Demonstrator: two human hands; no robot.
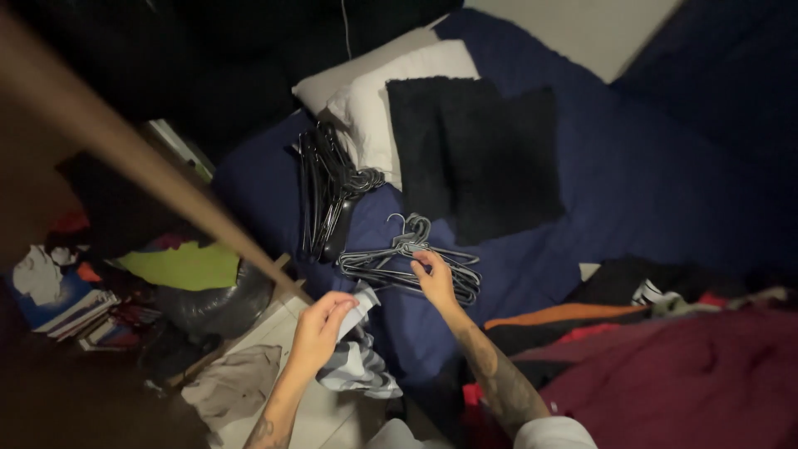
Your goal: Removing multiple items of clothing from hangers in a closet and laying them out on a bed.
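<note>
We've got our left hand [318, 327] pinching the grey-and-white striped cloth garment [356, 359] hanging by the bed edge, right hand [435, 278] fingers closed on the grey wire hangers [407, 264] piled on the dark blue bedspread [632, 191], so we'd lift just one clear.

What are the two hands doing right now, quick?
Left hand: closed on a grey-and-white striped cloth.
Right hand: fingers pinched on a grey hanger from the pile on the blue bed.

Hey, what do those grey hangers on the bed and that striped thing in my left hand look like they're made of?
Grey hangers: thin, dull, probably plastic or coated wire. Striped garment: soft woven or knit cloth, hanging limp in folds from the left hand.
</note>
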